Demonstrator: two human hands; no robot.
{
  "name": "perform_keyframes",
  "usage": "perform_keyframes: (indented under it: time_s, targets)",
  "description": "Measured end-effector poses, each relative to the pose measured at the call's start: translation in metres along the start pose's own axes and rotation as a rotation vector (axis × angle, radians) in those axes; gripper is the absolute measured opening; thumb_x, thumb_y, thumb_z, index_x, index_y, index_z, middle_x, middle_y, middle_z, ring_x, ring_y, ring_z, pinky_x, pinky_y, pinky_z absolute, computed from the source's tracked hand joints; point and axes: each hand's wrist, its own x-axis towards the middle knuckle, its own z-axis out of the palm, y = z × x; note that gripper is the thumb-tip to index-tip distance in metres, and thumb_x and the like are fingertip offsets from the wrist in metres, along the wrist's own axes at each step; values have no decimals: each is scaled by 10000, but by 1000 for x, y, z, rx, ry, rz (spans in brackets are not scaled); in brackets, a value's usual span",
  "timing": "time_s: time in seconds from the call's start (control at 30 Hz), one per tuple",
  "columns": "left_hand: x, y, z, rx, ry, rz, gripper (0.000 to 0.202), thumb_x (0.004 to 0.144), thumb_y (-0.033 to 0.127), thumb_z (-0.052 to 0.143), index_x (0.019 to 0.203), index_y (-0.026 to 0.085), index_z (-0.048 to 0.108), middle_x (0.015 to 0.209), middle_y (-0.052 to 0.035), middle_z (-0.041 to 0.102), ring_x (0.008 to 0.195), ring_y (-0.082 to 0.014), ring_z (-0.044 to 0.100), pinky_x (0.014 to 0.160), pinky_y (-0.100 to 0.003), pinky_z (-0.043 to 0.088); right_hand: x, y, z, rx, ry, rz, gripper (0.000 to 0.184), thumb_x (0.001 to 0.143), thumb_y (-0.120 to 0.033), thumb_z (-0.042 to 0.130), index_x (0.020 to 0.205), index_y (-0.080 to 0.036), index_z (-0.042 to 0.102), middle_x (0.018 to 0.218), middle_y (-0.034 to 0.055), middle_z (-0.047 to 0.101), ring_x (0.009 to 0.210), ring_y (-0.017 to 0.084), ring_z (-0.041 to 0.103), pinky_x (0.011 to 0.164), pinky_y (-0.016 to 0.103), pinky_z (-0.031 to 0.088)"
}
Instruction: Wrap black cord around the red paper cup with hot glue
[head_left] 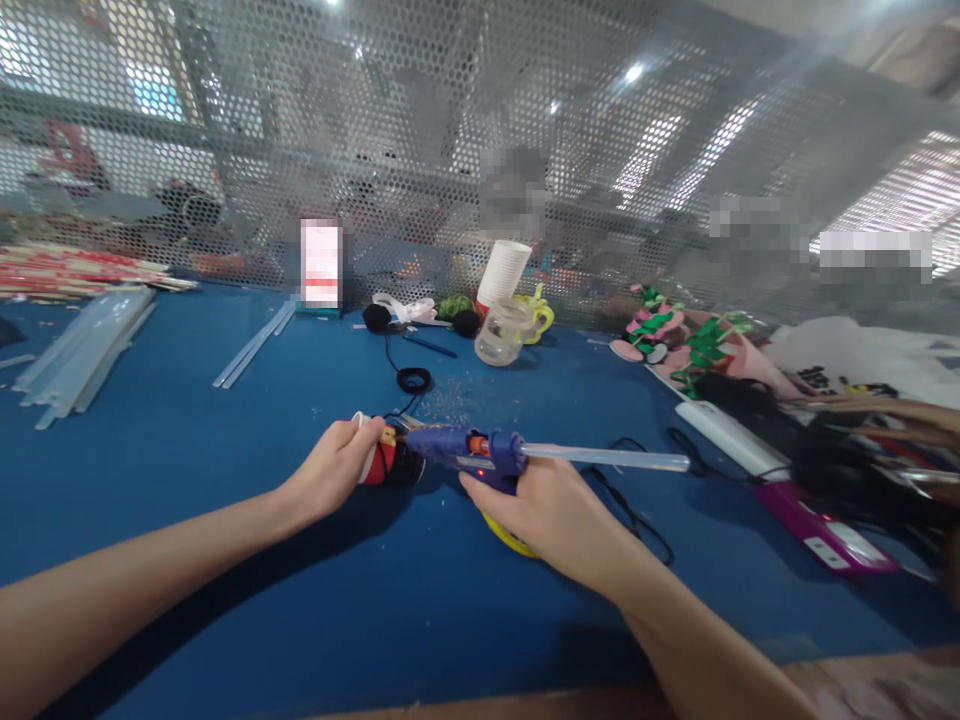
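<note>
My left hand (335, 462) is closed around the white-rimmed end of a red paper cup (377, 466), which lies on its side just over the table. Black yarn (407, 466) wraps the cup's other end, and a strand runs from it to a small loose coil (413, 380) behind. In my right hand (553, 505) is a blue hot glue gun (465, 447), its small red light lit and a clear glue stick (607, 456) poking out of the back. The gun's nozzle points left and meets the cup, or nearly so, by my left thumb.
Glue sticks (86, 350) and red-and-white sticks (75, 270) lie at left. At the back are a phone (321, 262), stacked paper cups (504, 272) and a clear jar (501, 334). A purple power strip (825, 530), cables and craft flowers (697, 345) fill the right. Yellow tape (508, 537) sits under my right hand.
</note>
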Motion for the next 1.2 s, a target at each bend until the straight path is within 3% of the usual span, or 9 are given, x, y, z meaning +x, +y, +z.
perform_keyframes:
  time_s: [0.47,0.77,1.03,1.2]
  targets:
    - [-1,1,2,-23,2,-9,386,747,415,289,577,129,484,463,26,400,421,-90,320,416,-214,251,1,4,3,-59,18,-5,173,715,-301,430,636,-177,520,546,-10,545,498,119,469,484,227,347]
    - [-3,4,2,29,-20,-3,393,751,420,269,582,131,475,475,29,372,447,-94,301,444,-226,258,2,6,5,-10,9,-14,164,727,-289,427,692,-174,538,623,4,581,564,130,513,517,229,361]
    - [-3,3,2,43,-20,-13,391,756,431,259,570,141,443,479,41,332,447,-90,274,442,-221,239,4,6,6,18,-10,-40,197,744,-288,411,766,-171,569,657,13,594,556,126,509,509,232,362]
    - [-5,4,3,105,-25,10,383,758,443,249,511,168,350,478,51,264,453,-86,240,434,-215,212,7,8,8,27,14,-50,161,733,-269,417,699,-170,539,600,-7,560,523,108,473,492,220,349]
